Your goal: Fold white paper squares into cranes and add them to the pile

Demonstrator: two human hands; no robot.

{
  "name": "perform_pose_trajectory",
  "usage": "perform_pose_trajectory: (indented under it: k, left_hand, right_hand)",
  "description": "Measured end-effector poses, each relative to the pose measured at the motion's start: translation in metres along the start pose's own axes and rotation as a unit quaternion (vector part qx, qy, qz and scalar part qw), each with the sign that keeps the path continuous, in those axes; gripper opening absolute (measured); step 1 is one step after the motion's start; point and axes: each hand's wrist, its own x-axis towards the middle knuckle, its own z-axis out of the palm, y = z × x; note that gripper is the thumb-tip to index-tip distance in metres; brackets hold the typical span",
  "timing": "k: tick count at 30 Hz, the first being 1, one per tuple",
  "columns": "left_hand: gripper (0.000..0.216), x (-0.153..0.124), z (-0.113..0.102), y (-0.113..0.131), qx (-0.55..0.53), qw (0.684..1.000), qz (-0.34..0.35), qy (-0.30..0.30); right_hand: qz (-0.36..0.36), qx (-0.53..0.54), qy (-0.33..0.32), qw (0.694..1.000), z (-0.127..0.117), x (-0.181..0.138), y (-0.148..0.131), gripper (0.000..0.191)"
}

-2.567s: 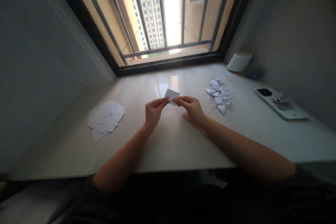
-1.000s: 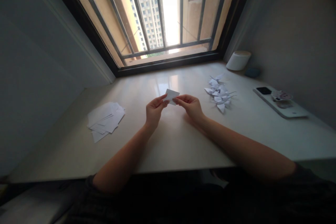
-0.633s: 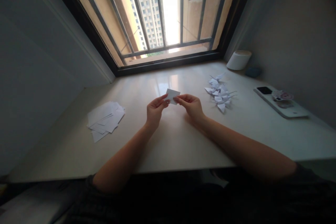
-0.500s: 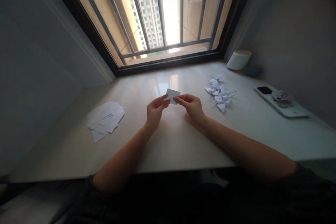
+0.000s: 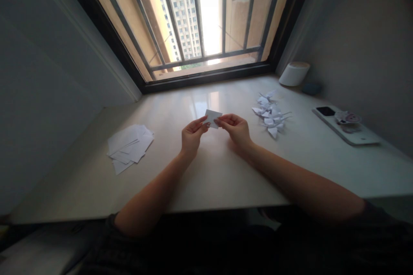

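Note:
A small square of white paper (image 5: pixel 213 117) is held up between my two hands above the middle of the white surface. My left hand (image 5: pixel 193 133) pinches its left corner between thumb and fingers. On the other side, my right hand (image 5: pixel 236 129) grips the right edge in the same way. Whether the square has folded layers is too small to make out. Left of my hands lies a spread stack of white paper sheets (image 5: pixel 132 142). To the right sits a heap of folded white paper cranes (image 5: pixel 271 114).
A phone (image 5: pixel 361 135) with a round grip on its back lies at the right. Near the window corner stand a white cylindrical object (image 5: pixel 294 73) and a dark rounded item (image 5: pixel 311 89). The barred window (image 5: pixel 206 75) borders the back of the white ledge (image 5: pixel 206 180).
Almost nothing differs. Both hands keep their pinch on the paper square, with only a very slight shift in the view.

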Motion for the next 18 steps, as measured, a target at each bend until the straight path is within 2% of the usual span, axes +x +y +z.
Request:
perform_pose_trajectory:
  k: [7, 11, 18]
  left_hand:
    - [0.038, 0.0004, -0.0018, -0.0016, 0.024, 1.0, 0.005, -0.001]
    - [0.048, -0.0005, -0.0032, -0.0008, 0.067, 0.997, 0.036, -0.004]
    - [0.055, 0.0002, -0.0077, 0.0016, 0.149, 0.987, 0.047, -0.029]
  right_hand:
    - [-0.013, -0.012, -0.005, 1.0, -0.001, 0.0008, 0.0016, 0.028]
    - [-0.025, -0.018, -0.017, 0.999, -0.0039, 0.0032, 0.0039, 0.027]
    - [-0.073, -0.142, -0.068, 0.985, -0.0097, 0.0051, 0.0046, 0.024]
